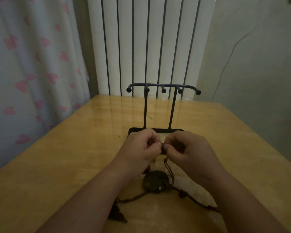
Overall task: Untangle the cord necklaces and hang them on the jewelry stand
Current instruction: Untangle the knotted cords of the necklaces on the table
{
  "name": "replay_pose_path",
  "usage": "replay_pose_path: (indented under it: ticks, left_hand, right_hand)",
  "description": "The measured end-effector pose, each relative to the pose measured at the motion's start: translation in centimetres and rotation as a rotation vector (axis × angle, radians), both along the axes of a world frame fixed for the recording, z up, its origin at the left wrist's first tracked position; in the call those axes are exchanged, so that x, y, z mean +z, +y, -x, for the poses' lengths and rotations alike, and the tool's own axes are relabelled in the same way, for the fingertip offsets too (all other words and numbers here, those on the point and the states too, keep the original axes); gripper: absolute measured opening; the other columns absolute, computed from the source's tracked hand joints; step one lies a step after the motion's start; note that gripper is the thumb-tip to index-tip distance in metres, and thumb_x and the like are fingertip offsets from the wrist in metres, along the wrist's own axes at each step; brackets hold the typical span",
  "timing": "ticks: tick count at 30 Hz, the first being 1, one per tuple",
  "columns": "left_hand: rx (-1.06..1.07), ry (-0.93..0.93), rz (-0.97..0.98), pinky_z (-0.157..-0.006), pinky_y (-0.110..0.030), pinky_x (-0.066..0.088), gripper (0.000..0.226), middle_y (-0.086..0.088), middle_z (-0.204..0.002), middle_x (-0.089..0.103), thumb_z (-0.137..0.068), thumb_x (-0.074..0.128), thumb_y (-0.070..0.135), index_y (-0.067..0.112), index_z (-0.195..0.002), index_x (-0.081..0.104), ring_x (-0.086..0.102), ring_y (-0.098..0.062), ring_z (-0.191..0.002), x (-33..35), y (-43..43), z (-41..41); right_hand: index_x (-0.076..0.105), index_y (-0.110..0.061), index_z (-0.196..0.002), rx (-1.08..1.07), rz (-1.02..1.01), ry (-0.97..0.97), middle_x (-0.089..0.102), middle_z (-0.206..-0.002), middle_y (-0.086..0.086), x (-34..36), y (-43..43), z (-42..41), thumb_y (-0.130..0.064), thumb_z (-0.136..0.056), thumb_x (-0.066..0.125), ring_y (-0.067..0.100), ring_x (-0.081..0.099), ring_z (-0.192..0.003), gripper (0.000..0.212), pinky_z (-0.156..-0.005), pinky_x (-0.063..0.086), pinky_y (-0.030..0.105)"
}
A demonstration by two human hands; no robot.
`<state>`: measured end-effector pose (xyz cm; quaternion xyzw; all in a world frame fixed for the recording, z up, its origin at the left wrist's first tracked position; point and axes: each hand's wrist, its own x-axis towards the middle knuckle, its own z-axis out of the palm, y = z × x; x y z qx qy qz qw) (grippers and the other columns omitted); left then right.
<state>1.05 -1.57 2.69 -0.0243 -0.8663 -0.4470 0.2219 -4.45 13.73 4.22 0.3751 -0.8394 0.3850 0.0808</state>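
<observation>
Dim, soft indoor light — glare streaks the table [107, 115]; edges bow, detail perhaps slightly blurred.

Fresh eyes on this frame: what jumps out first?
The left hand and right hand meet mid-frame, both pinching the cord necklaces at one spot. Behind them the black jewelry stand rises with all five pegs bare. Below the hands a dark round pendant lies on the wooden table, cords trailing off both sides.

head cam: worn, wide-angle | faces forward and down | close over tabletop [74, 157] | radiator [149, 44] upper centre
</observation>
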Motion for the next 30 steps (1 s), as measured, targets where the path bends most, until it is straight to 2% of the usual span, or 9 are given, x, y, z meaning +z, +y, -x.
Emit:
replay_pose_path:
  ticks: [3,6,8,13,19,24,30]
  left_hand:
    - [0.002,-0.016,0.037,-0.049,-0.013,0.038,0.022,0.009,-0.066,0.052,-0.09,0.057,0.015,0.031,-0.076,0.054,0.046,0.0,-0.056,-0.3,0.0,0.2]
    - [0.013,-0.024,0.09,-0.05,-0.015,0.038,0.02,0.009,-0.067,0.054,-0.089,0.057,0.018,0.033,-0.077,0.053,0.047,-0.001,-0.058,-0.5,0.0,0.3]
    - [0.025,-0.031,0.13,-0.051,-0.016,0.037,0.02,0.008,-0.069,0.055,-0.09,0.057,0.019,0.034,-0.078,0.052,0.048,-0.002,-0.059,-0.6,0.1,0.2]
    - [0.049,-0.047,0.179,-0.054,-0.017,0.036,0.017,0.008,-0.074,0.054,-0.092,0.055,0.02,0.031,-0.079,0.051,0.048,-0.003,-0.062,-0.6,0.2,0.3]
    - [0.061,-0.054,0.171,-0.052,-0.017,0.038,0.021,0.008,-0.072,0.054,-0.092,0.054,0.019,0.033,-0.076,0.05,0.048,0.0,-0.062,-0.8,0.2,0.6]
    - [0.078,-0.051,0.114,-0.052,-0.015,0.038,0.02,0.008,-0.068,0.053,-0.092,0.054,0.019,0.03,-0.076,0.051,0.047,0.0,-0.059,-0.6,0.0,0.7]
    - [0.066,-0.08,0.126,-0.05,-0.015,0.036,0.02,0.009,-0.068,0.053,-0.092,0.055,0.02,0.032,-0.076,0.051,0.047,0.0,-0.057,-0.6,0.1,0.6]
  right_hand:
    - [0.06,-0.035,-0.079,-0.025,-0.014,0.035,0.058,-0.072,-0.014,-0.2,-0.1,0.0,-0.025,-0.083,0.067,-0.004,0.054,-0.075,0.014,-0.058,0.046,0.014]
    - [0.063,-0.032,-0.08,-0.035,-0.066,0.105,0.057,-0.074,-0.013,-0.2,-0.2,-0.1,-0.027,-0.082,0.067,0.004,0.055,-0.069,0.006,-0.059,0.049,0.02]
    - [0.066,-0.029,-0.082,-0.029,-0.117,0.184,0.055,-0.074,-0.014,-0.1,-0.2,-0.1,-0.028,-0.083,0.065,0.003,0.053,-0.068,0.001,-0.059,0.046,0.018]
    - [0.065,-0.026,-0.083,-0.014,-0.209,0.303,0.05,-0.072,-0.016,0.1,-0.4,0.0,-0.03,-0.086,0.061,0.0,0.047,-0.067,0.006,-0.057,0.034,0.012]
    - [0.058,-0.027,-0.091,-0.039,-0.274,0.307,0.05,-0.08,-0.013,0.1,-0.7,0.0,-0.034,-0.091,0.053,0.005,0.046,-0.073,0.009,-0.063,0.04,0.017]
    - [0.058,-0.028,-0.091,-0.062,-0.261,0.31,0.049,-0.079,-0.013,0.2,-1.0,-0.1,-0.034,-0.092,0.052,0.003,0.045,-0.072,0.009,-0.066,0.041,0.017]
    - [0.057,-0.027,-0.089,-0.035,-0.303,0.294,0.047,-0.076,-0.013,0.3,-0.8,-0.1,-0.031,-0.092,0.051,0.003,0.044,-0.068,0.008,-0.061,0.039,0.016]
